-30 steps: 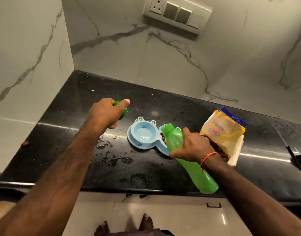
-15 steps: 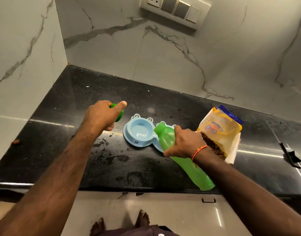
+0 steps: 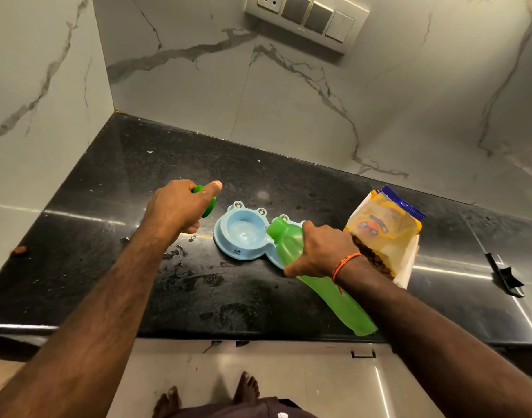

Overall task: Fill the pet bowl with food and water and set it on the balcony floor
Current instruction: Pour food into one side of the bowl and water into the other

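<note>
Nearest the counter's front edge, the right hand [image 3: 317,251] is wrapping its fingers around the green water bottle [image 3: 325,282], tilting its open mouth over the blue double pet bowl [image 3: 243,233], whose left cup is showing a shallow pool of water. Over the last second the bottle has been holding much the same tilt, so the pour seems to be finishing rather than starting. Left of the bowl, the left hand [image 3: 180,206] is clenching the green bottle cap [image 3: 209,203] above the wet black countertop [image 3: 108,236]. Farther toward the right, the open yellow pet food bag [image 3: 385,227] is standing beside the bowl; the right cup is hidden behind the bottle, so its filling is uncertain.
</note>
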